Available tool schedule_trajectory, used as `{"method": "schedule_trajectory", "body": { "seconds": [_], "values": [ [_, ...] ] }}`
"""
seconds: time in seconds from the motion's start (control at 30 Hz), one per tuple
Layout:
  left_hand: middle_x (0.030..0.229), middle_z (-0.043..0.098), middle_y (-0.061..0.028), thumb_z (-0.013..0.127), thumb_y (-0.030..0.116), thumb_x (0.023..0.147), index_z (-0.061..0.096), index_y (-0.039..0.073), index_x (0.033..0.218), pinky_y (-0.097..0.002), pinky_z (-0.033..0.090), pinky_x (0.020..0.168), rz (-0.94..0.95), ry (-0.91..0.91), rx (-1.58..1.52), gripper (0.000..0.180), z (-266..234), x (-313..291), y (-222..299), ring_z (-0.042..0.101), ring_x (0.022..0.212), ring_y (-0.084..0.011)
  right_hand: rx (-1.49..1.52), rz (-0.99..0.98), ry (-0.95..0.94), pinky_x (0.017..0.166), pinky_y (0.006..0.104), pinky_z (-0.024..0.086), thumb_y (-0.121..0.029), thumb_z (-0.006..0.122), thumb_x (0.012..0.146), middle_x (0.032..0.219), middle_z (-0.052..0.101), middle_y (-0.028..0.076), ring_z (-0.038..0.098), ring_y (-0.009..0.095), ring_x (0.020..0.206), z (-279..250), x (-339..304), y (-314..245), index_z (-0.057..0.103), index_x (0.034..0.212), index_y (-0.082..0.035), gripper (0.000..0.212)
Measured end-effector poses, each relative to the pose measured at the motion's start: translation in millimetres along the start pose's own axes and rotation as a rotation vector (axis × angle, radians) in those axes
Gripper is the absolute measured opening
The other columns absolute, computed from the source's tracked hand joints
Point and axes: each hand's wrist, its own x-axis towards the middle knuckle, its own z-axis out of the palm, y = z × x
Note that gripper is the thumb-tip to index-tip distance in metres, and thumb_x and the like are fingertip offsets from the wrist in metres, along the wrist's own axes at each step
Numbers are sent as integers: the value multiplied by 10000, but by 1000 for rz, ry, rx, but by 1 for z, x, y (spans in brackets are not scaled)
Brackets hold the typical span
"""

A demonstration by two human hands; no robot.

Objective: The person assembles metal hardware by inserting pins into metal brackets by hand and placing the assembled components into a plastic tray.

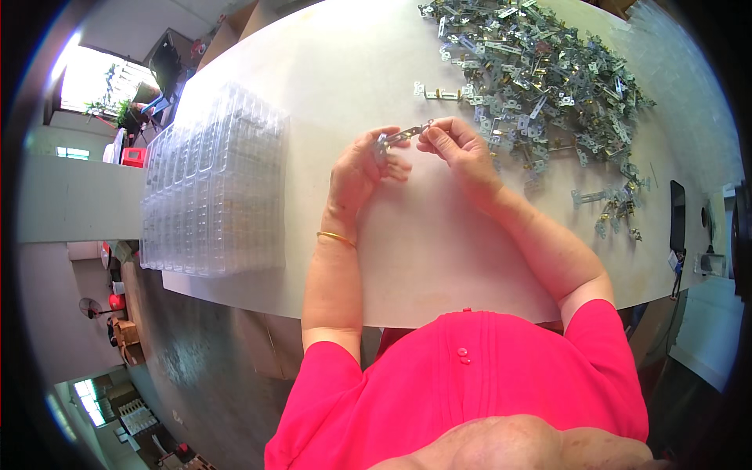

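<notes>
Over the middle of the white table, both hands hold one small metal bracket (pixel 405 135), a narrow silvery strip with a wider end. My left hand (pixel 364 168) grips its wider end between thumb and fingers, the lower fingers curled loosely. At the other end, my right hand (pixel 458 149) pinches the tip between thumb and forefinger. A similar bracket assembly (pixel 440 93) with brass-coloured parts lies just beyond my right hand. To the right of it spreads a large heap of such metal brackets (pixel 540 78).
Stacked clear plastic trays (pixel 215 184) stand on the left of the white table (pixel 337 63). A few loose brackets (pixel 615 204) lie at the right, near a black phone-like object (pixel 677 219). Clear plastic sheeting (pixel 681 94) covers the far right side. The table's near edge curves before my body.
</notes>
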Motion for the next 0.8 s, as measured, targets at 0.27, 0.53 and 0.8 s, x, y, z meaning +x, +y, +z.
{"method": "schedule_trajectory", "body": {
  "seconds": [0.27,0.53,0.8],
  "values": [
    [1342,566,-170,485,153,1033,542,19,1330,-426,485,1023,185,107,276,331,20,1,-5,542,1263,-271,250,166,-6,860,250,526,-196,583,1003,973,643,44,651,132,914,-4,1,9,599,1028,-33,166],
    [1016,669,-118,451,254,1053,611,28,1082,-382,549,884,200,185,249,278,3,1,-8,663,960,-217,-21,-16,43,686,206,519,-248,604,994,849,624,10,603,71,764,4,-3,4,620,1028,-55,196],
    [751,604,-24,492,272,1039,622,50,933,-223,444,541,17,250,393,278,21,-2,-3,542,590,-97,-183,-6,-77,417,186,271,-240,594,1003,610,466,-90,369,-11,484,7,-8,-4,639,1036,-101,149]
  ]
}}
